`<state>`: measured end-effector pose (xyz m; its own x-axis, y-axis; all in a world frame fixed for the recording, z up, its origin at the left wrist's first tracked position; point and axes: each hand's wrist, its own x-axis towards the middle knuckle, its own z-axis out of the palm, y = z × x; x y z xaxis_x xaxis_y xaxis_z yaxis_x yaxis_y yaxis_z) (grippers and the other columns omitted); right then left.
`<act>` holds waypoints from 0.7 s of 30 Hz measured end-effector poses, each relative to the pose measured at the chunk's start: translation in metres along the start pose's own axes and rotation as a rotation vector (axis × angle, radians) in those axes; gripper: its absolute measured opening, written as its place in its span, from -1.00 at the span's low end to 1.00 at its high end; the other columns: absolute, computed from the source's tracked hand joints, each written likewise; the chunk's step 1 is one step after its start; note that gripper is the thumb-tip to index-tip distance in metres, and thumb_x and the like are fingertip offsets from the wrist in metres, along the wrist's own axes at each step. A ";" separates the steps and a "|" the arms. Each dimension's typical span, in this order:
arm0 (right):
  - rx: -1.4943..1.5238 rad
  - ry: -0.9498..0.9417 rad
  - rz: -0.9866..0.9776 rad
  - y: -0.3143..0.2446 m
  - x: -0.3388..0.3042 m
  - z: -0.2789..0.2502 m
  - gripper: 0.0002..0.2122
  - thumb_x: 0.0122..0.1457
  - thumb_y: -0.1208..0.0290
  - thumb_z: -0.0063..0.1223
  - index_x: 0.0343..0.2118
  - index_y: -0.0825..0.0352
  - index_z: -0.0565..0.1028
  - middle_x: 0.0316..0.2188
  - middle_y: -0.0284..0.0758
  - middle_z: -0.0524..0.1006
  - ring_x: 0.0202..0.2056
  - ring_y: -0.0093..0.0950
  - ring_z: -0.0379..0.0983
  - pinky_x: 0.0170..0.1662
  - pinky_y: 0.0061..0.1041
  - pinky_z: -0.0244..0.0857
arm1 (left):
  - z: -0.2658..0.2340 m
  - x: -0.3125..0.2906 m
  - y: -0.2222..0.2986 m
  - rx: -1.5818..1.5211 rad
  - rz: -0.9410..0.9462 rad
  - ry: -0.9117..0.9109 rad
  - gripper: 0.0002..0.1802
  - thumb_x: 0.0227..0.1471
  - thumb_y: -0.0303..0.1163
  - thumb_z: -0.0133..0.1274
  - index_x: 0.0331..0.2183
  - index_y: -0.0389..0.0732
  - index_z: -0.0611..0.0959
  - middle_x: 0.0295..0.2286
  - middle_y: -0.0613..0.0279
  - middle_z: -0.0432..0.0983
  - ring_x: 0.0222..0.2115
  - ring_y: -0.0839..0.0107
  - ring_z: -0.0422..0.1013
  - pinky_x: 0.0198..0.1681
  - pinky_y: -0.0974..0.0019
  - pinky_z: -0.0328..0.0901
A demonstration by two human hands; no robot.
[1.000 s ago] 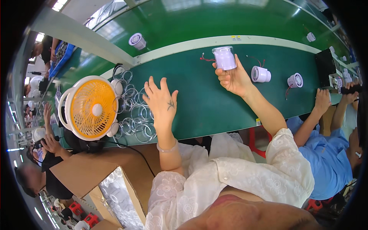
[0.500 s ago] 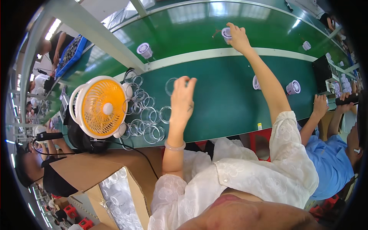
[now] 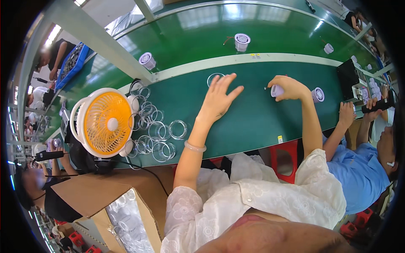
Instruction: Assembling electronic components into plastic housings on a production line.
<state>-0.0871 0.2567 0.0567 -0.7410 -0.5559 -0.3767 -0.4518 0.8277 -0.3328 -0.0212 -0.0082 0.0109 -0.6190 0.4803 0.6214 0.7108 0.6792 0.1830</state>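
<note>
My right hand [image 3: 292, 88] is curled around a white-lavender cylindrical part [image 3: 276, 90] on the green worktable [image 3: 249, 126], fingers over its top and thumb below. Just behind my right wrist stands a second such cylinder [image 3: 318, 95], with a ringed end face. Nearer the middle, my left hand [image 3: 218, 98] is held over the table with fingers spread and thumb apart. A clear ring [image 3: 209, 78] shows at its fingertips, partly covered by them; whether they touch is hard to see. Several clear rings [image 3: 177, 129] lie overlapping to the left.
A white fan with an orange grille [image 3: 105, 122] stands at the left. Beyond a pale rail [image 3: 211, 64], the shiny green surface carries a cylinder with red wires [image 3: 242, 42] and others. An open carton [image 3: 95, 198] is at lower left. A co-worker's hand [image 3: 347, 114] is at the right.
My right hand has let go of the cylinder beyond the rail and come back to grasp one on the worktable. My left hand has moved right and opened; the clear ring beside it is farther right too.
</note>
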 end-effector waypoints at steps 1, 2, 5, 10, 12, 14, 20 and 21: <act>0.027 0.086 -0.105 0.007 0.003 0.003 -0.42 -0.40 0.49 0.20 -0.15 0.31 0.31 -0.19 -0.23 0.33 -0.18 -0.31 0.28 -0.13 -0.46 0.16 | -0.003 0.001 0.000 -0.040 -0.068 0.032 -0.42 -0.39 -0.57 0.07 -0.18 -0.05 0.38 -0.09 0.01 0.09 -0.07 0.11 0.09 0.00 0.08 -0.01; 0.055 0.172 -0.211 0.014 0.005 0.006 -0.45 -0.37 0.53 0.18 -0.16 0.31 0.31 -0.20 -0.23 0.34 -0.19 -0.33 0.29 -0.14 -0.46 0.16 | -0.001 0.001 0.001 -0.076 -0.174 0.111 -0.38 -0.41 -0.53 0.13 -0.16 -0.07 0.37 -0.11 0.00 0.11 -0.08 0.08 0.09 -0.03 0.11 0.04; 0.549 0.280 -0.206 -0.024 0.017 0.000 -0.55 -0.23 0.55 0.07 -0.16 0.34 0.30 -0.17 -0.26 0.32 -0.21 -0.40 0.30 -0.15 -0.49 0.19 | 0.007 -0.010 -0.010 -0.123 -0.367 0.208 -0.22 -0.42 -0.48 0.21 -0.08 -0.19 0.22 -0.15 -0.03 0.14 -0.11 0.08 0.13 -0.07 0.18 0.11; 2.057 0.253 -0.505 -0.043 0.043 0.034 -0.53 -0.14 0.35 0.08 -0.14 0.36 0.20 -0.23 -0.21 0.28 -0.17 -0.35 0.24 -0.15 -0.42 0.20 | 0.017 -0.011 -0.015 -0.473 -0.651 0.188 -0.14 -0.42 -0.43 0.23 -0.08 -0.32 0.10 -0.20 -0.03 0.25 -0.16 0.19 0.25 -0.10 0.28 0.14; 2.541 0.042 -0.493 -0.050 0.054 0.053 -0.47 -0.22 0.44 0.16 -0.14 0.37 0.18 -0.24 -0.18 0.27 -0.14 -0.31 0.22 -0.14 -0.41 0.21 | 0.018 -0.010 -0.013 -0.455 -0.677 0.177 -0.16 -0.43 -0.43 0.24 -0.10 -0.31 0.14 -0.21 -0.03 0.26 -0.17 0.19 0.25 -0.11 0.28 0.16; 2.576 0.243 -0.252 -0.057 0.052 0.056 -0.45 -0.27 0.53 0.20 -0.15 0.41 0.19 -0.23 -0.16 0.27 -0.11 -0.26 0.20 -0.10 -0.41 0.19 | 0.017 -0.009 -0.011 -0.532 -0.750 0.195 -0.22 -0.45 -0.42 0.25 -0.15 -0.30 0.18 -0.23 -0.04 0.28 -0.19 0.20 0.27 -0.15 0.30 0.19; 1.862 0.341 -0.480 -0.053 0.044 0.051 -0.46 -0.24 0.62 0.05 -0.09 0.36 0.16 -0.14 -0.16 0.27 -0.06 -0.21 0.20 0.01 -0.36 0.11 | 0.018 -0.011 -0.013 -0.465 -0.765 0.202 -0.24 -0.45 -0.43 0.24 -0.17 -0.34 0.19 -0.26 -0.03 0.28 -0.24 0.19 0.29 -0.18 0.33 0.20; 1.856 0.405 -0.540 -0.057 0.043 0.054 -0.46 -0.24 0.63 -0.01 -0.08 0.37 0.15 -0.12 -0.17 0.26 -0.07 -0.24 0.22 0.01 -0.36 0.09 | 0.018 -0.012 -0.014 -0.472 -0.748 0.205 -0.24 -0.45 -0.43 0.24 -0.17 -0.34 0.19 -0.26 -0.03 0.28 -0.24 0.18 0.29 -0.19 0.33 0.20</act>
<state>-0.0664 0.1814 0.0129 -0.8997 -0.4092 0.1518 0.1561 -0.6265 -0.7636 -0.0298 -0.0131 -0.0130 -0.9343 -0.1335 0.3305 0.2388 0.4540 0.8584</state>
